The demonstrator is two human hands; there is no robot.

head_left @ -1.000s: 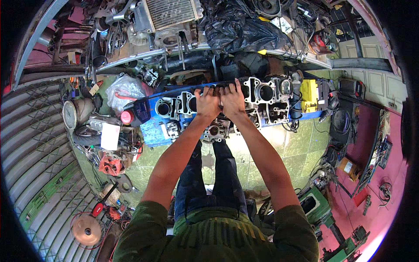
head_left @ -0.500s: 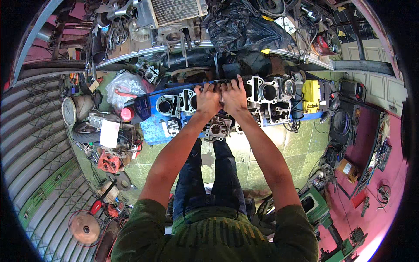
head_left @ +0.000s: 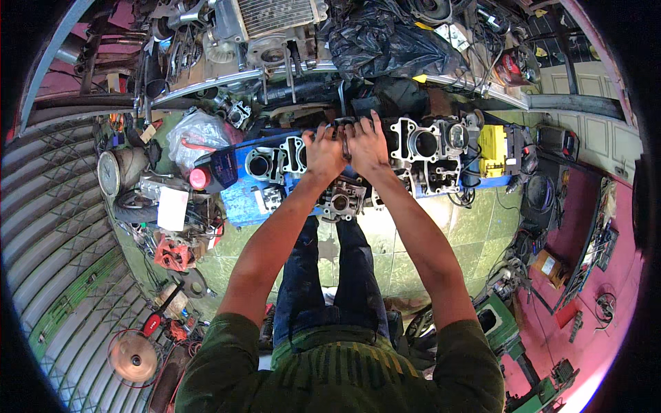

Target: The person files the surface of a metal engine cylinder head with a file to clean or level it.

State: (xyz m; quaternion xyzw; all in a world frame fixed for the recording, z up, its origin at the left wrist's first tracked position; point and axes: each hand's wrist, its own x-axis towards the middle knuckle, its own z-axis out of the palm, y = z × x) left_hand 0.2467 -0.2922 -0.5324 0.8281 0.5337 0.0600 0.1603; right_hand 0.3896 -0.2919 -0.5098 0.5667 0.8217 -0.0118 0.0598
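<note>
My left hand [head_left: 325, 157] and my right hand [head_left: 368, 148] lie side by side near the far edge of the blue bench [head_left: 241, 206]. Both have their fingers bent over a dark part that is mostly hidden beneath them, so its kind is unclear. One finger of the right hand points up and away. Just nearer than the hands sits a grey metal engine part [head_left: 352, 191] with a round bore. Left of them stand an engine cylinder [head_left: 250, 155] and a flat-faced metal casting [head_left: 286, 153]. Close to the right hand is a larger cylinder [head_left: 406, 132].
A yellow box [head_left: 491, 162] sits at the bench's right end. A dark bottle with a pink-red cap [head_left: 200, 179] and a clear plastic bag [head_left: 195, 134] are at the left. Beyond is a shelf edge [head_left: 206, 88] with black plastic sheeting [head_left: 372, 51]. Green machinery [head_left: 506, 330] stands at lower right.
Both hands have shifted slightly, the left one a little to the left, and its fingers look more spread. The engine parts on the bench stay where they were.
</note>
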